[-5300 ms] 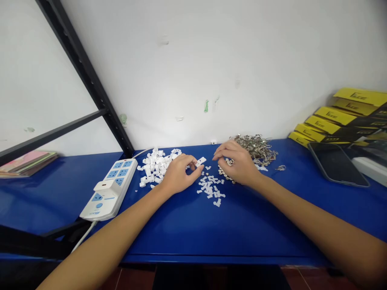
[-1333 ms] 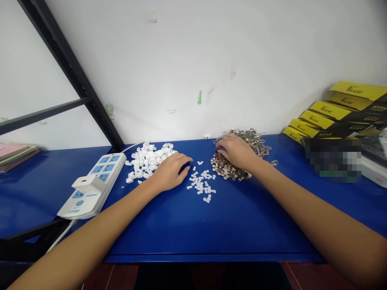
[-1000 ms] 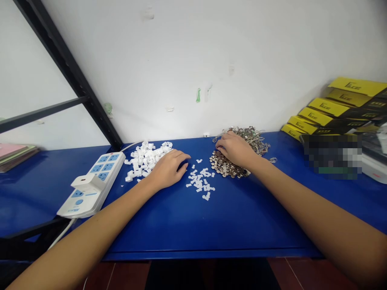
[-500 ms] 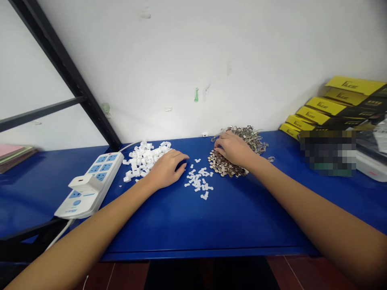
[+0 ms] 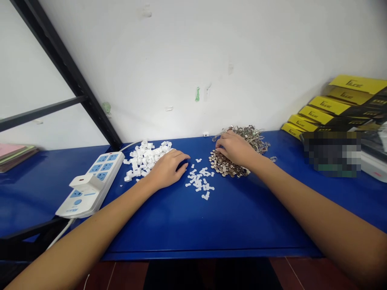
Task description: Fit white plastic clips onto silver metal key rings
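Observation:
My left hand [image 5: 171, 168] rests on the blue table [image 5: 181, 225], fingers apart and holding nothing, at the right side of a heap of white plastic parts [image 5: 136, 161]. Small flat white pieces [image 5: 199, 180] lie scattered between my hands. Over on the right, my right hand [image 5: 234, 148] is on a pile of round metal discs [image 5: 228, 167], fingers bent; whether anything is between the fingertips cannot be made out. Just behind it lies a tangle of metal pieces [image 5: 254, 137], partly covered by the hand.
A white power strip [image 5: 102, 167] with a plugged-in adapter [image 5: 86, 183] lies at the left, beside a black metal frame [image 5: 69, 72]. Yellow and black boxes [image 5: 332, 105] are stacked at the back right. Paper sheets [image 5: 15, 155] lie far left. A white wall stands behind.

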Motion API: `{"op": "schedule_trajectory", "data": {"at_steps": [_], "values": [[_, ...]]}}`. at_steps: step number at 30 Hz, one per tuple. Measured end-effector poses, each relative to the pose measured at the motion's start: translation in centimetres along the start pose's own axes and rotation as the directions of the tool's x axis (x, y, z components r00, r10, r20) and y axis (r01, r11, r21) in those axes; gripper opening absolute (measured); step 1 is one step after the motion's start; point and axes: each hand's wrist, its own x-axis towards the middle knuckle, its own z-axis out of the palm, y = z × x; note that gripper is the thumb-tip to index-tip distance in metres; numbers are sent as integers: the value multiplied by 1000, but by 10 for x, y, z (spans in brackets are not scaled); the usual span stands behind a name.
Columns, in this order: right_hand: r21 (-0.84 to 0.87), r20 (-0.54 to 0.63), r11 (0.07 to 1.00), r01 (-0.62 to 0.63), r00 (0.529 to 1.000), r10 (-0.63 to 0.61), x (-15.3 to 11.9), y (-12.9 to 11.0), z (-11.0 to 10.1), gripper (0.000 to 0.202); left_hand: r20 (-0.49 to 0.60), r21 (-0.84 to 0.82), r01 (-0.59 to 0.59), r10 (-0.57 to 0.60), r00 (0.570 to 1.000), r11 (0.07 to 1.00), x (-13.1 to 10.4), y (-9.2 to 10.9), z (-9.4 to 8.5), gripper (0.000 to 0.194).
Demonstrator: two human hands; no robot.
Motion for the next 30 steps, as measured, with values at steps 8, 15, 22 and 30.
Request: {"op": "schedule_trajectory", "data": {"at_steps": [8, 15, 22, 30], "values": [[-20, -10, 1000, 9, 1000, -9, 1, -3, 1, 24, -94, 64, 49, -43, 995, 997, 1, -2, -2, 28], [63, -103, 996, -68, 992, 75, 2, -17, -10, 26, -52, 93, 17, -13, 999, 996, 0, -1, -4, 29], [101, -218, 994, 39, 976, -16, 3, -41, -23, 23, -43, 131, -12, 17, 999, 991, 0, 2, 1, 34], [87, -186, 996, 16, 982, 0, 2, -46, -30, 26, -107, 488, 111, -67, 992, 866, 3, -7, -22, 33]]}}
